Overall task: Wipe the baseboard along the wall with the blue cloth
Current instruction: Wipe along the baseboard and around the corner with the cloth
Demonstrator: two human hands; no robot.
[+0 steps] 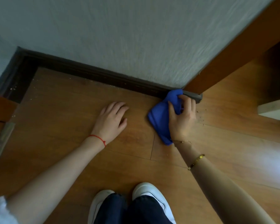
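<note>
Wood floor (63,110), blue cloth (160,120) under right-hand fingers (187,102), touching baseboard (103,76)

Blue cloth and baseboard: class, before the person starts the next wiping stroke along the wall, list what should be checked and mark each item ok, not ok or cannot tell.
1. Right hand grips the blue cloth: ok.
2. Cloth touches the dark baseboard at its right end, beside the wooden door frame: ok.
3. Left hand lies flat on the wooden floor, bracing, clear of the cloth: ok.
4. Baseboard to the left is unobstructed as far as the corner: ok.
5. Floor by the baseboard is clean: not ok, pale crumbs lie along it.
6. Cloth is damp: cannot tell.
</note>
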